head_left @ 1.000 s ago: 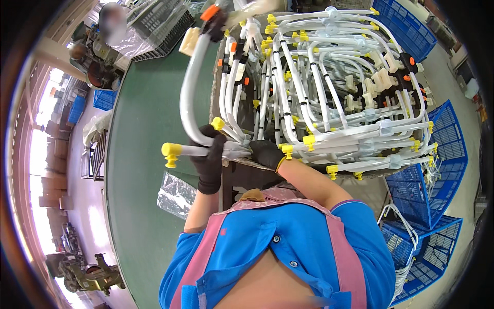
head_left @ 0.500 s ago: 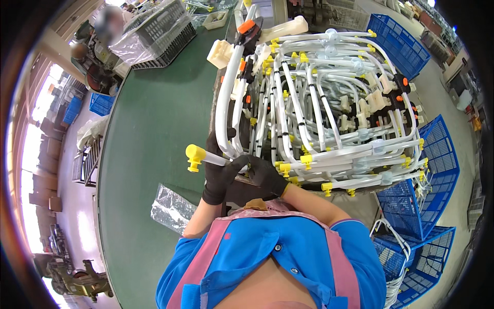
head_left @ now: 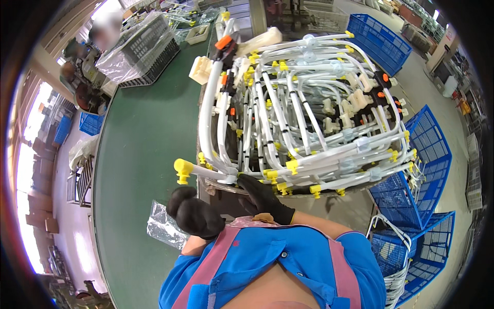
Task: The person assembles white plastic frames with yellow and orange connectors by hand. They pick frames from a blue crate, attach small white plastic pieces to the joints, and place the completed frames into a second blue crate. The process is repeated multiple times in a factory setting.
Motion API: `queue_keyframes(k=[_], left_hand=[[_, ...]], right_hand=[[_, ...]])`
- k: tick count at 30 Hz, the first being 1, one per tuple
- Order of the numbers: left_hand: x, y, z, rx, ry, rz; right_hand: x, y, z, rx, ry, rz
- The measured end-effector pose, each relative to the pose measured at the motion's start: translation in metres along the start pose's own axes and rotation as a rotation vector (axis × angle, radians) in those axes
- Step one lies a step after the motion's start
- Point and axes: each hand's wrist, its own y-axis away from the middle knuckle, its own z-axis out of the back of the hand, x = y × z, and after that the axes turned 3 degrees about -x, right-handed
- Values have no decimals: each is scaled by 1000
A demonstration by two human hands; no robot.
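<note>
My left hand (head_left: 198, 216), in a black glove, is raised off the tubes beside a clear plastic bag (head_left: 167, 226). Its fingers are curled in, and whatever they may hold is hidden. My right hand (head_left: 265, 200), also black-gloved, has its fingers stretched out and thumb apart. Its fingertips lie at or close to a small clear clip (head_left: 228, 179) on a bent white tube (head_left: 205, 118). A yellow fitting (head_left: 183, 170) caps that tube's near left end. An orange-and-black latch (head_left: 225, 46) and a cream plastic block (head_left: 200, 70) sit at its far end.
A pile of white tube frames (head_left: 303, 118) with yellow ends fills the space ahead. A green table (head_left: 134, 154) runs along the left, bearing a grey crate (head_left: 139, 51) and a small tray (head_left: 198, 34). Blue crates (head_left: 383, 44) stand on the right. Another person sits at far left.
My left hand has let go of the white tube and drawn back toward me. My right hand's fingers have straightened near the tube end. The view has shifted slightly.
</note>
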Motion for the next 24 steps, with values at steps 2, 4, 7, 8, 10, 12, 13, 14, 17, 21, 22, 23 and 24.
queue_keyframes(k=[2, 4, 7, 8, 10, 12, 13, 14, 17, 21, 22, 23, 24], left_hand=[[-22, -2, -13, 4, 65, -48], [-48, -3, -28, 144, 203, -24], [-93, 4, -60, 454, 508, 59], [-110, 11, -76, 468, 580, 55], [-152, 25, -96, 583, 683, 212], [-191, 40, -119, 652, 766, 223], [-211, 46, -129, 764, 793, 205], [-232, 55, -138, 828, 860, 138], [-295, 82, -168, 1013, 1016, -52], [-374, 115, -203, 1212, 1219, -214], [-390, 123, -210, 1249, 1240, -247], [-406, 130, -219, 1286, 1261, -284], [-419, 136, -229, 1303, 1293, -306]], right_hand=[[7, 14, 17, 24, -47, -19], [13, 30, 40, -8, 4, 13], [31, 73, 94, -103, 43, -21], [38, 93, 115, -136, 35, -81], [56, 137, 151, -185, 80, -209], [71, 179, 178, -336, 250, -285], [80, 204, 194, -365, 271, -377], [90, 228, 207, -388, 278, -465], [123, 292, 242, -573, 372, -590], [168, 352, 271, -868, 306, -775], [176, 364, 278, -885, 420, -816], [184, 376, 283, -918, 479, -836], [190, 385, 287, -952, 537, -853]])
